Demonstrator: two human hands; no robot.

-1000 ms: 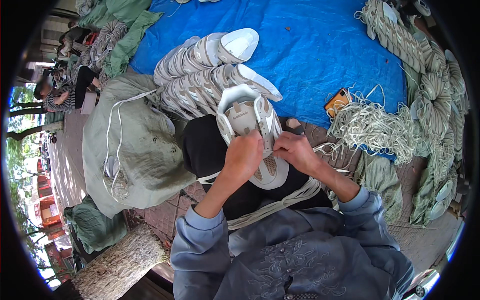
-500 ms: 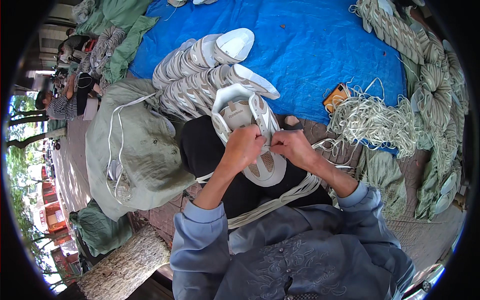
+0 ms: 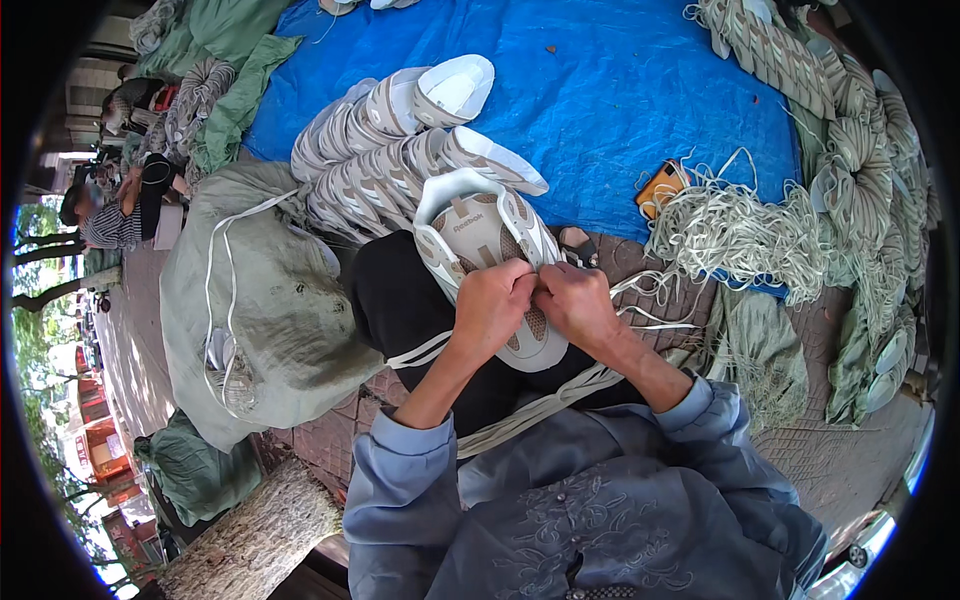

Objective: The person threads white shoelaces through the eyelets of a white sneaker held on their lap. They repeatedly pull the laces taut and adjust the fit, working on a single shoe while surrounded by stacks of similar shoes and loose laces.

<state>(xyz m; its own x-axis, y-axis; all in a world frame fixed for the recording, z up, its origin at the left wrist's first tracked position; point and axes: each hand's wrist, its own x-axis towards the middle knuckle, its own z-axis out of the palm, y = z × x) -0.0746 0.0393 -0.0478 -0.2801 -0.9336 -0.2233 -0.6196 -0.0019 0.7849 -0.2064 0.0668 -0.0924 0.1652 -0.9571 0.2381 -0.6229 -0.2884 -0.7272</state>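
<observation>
A white and beige shoe upper (image 3: 476, 238), without a sole, lies across my lap with its toe toward me. Over its lacing edges my two closed hands meet, fingertips almost touching. My left hand (image 3: 494, 306) is pinched on the upper near the middle of the opening. My right hand (image 3: 579, 306) is pinched beside it at the right eyelet edge; a white shoelace (image 3: 655, 322) trails out to its right. The exact spot between the fingertips is hidden by the knuckles. A bundle of pale laces (image 3: 545, 405) lies across my thighs.
Nested rows of shoe uppers (image 3: 375, 150) rest at the edge of a blue tarp (image 3: 590, 100). To the right are a heap of loose laces (image 3: 745, 240), an orange-backed phone (image 3: 662, 188) and more stacked uppers (image 3: 855, 170). A grey-green sack (image 3: 270, 300) sits at left; people sit beyond it.
My hands have drawn closer together over the upper, the right one turning inward so its knuckles cover the fingertips. The whole view has shifted slightly.
</observation>
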